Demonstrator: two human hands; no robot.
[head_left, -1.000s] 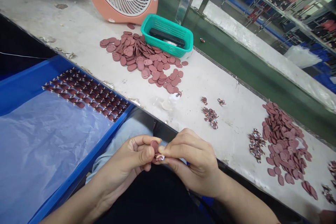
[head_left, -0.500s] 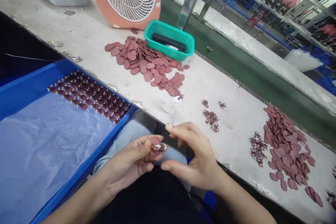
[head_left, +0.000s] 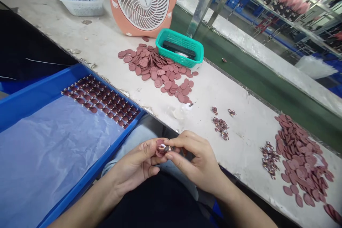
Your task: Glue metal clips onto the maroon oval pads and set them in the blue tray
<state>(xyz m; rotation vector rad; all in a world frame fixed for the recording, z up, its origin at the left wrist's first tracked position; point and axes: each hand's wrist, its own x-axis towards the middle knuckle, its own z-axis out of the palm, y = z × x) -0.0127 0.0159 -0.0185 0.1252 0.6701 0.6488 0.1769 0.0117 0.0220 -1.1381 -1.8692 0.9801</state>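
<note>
Pinched between the thumb and fingers of my left hand (head_left: pixel 137 160) is a reddish-brown oval disc (head_left: pixel 159 143). On it sits a small brown and white figurine (head_left: pixel 165 148), its detail too small to make out. My right hand (head_left: pixel 197 158) has thumb and forefinger closed about the right end of the figurine. Both hands are over my lap, just in front of the bench edge. Beyond them lie a pile of similar oval discs (head_left: pixel 152 66) and a small cluster of figurines (head_left: pixel 220 124).
A blue tray (head_left: pixel 88 174) to the left, lined with thin sheet, holds rows of brown pieces. On the bench (head_left: pixel 229 92) stand an orange fan (head_left: pixel 145 0), a green basket (head_left: pixel 181 39) and a white basket (head_left: pixel 85 9). More discs (head_left: pixel 304 164) and figurines (head_left: pixel 269 158) lie at right.
My right hand has come in from the right, and its parted thumb and forefinger have closed on the figurine. My left hand keeps its hold on the disc. The view has shifted slightly.
</note>
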